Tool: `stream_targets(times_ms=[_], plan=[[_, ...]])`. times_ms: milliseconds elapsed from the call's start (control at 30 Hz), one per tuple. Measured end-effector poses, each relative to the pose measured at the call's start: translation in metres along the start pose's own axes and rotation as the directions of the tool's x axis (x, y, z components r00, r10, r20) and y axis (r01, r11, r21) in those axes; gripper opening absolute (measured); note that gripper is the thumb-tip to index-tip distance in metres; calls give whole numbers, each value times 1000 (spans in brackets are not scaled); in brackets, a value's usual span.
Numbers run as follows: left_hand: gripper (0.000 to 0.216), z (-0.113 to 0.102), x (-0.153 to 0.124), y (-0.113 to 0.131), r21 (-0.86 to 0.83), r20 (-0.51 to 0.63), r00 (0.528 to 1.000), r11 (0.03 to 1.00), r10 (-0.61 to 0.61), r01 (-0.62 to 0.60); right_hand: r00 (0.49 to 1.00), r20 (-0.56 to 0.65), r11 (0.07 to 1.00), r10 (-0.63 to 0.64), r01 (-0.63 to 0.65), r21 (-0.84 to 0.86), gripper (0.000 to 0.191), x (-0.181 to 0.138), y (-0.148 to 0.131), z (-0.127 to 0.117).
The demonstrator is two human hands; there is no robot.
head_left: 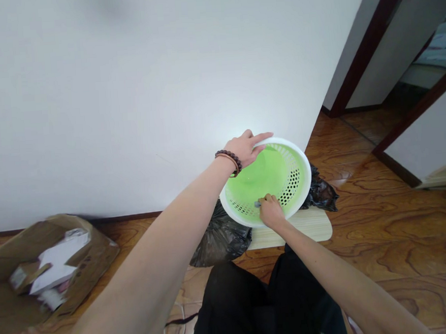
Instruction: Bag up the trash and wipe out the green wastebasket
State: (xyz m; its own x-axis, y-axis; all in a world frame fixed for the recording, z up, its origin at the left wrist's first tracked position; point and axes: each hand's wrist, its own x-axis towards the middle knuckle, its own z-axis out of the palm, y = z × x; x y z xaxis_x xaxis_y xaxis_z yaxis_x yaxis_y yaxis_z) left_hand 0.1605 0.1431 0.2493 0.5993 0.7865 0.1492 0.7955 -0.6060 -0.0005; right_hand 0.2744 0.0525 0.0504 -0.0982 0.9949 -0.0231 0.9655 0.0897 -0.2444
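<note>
A round plastic drain basket [305, 174] with a white rim and a light green inside is tilted, its open side facing me. Holes pierce its lower right wall. My left hand [244, 147], with beaded bracelets [230, 159] at the wrist, grips the upper left rim, one finger stretched along it. Inside the basket, near the lower edge, is my right hand [271, 212] with its fingers closed. A small grey piece [257, 204] sticks out at its fingertips; its kind is too small to tell.
Black plastic bags [224, 238] lie behind the basket, next to a pale board [314, 225]. An open cardboard box [102, 246] with papers stands at left. A white wall [127, 102] rises ahead; a doorway with a dark frame [374, 34] is at right.
</note>
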Motion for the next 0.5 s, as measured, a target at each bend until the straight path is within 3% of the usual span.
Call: stream_targets(times_ms=[167, 267, 367, 433, 500], plan=[[47, 0, 3, 8, 66, 35, 999, 997, 34, -36, 999, 35, 977, -41, 33, 209, 31, 4, 9, 11], [49, 0, 5, 9, 86, 48, 998, 995, 41, -45, 995, -67, 923, 79, -47, 381, 31, 12, 25, 9], [52, 1, 5, 6, 114, 78, 997, 993, 13, -22, 956, -159, 852, 245, -134, 506, 35, 20, 39, 1], [53, 1, 5, 5, 128, 92, 996, 992, -6, -6, 951, -194, 866, 239, -119, 485, 35, 21, 45, -7], [54, 1, 4, 5, 129, 96, 995, 992, -17, 4, 971, -199, 933, 131, -53, 356, 30, 18, 47, -13]])
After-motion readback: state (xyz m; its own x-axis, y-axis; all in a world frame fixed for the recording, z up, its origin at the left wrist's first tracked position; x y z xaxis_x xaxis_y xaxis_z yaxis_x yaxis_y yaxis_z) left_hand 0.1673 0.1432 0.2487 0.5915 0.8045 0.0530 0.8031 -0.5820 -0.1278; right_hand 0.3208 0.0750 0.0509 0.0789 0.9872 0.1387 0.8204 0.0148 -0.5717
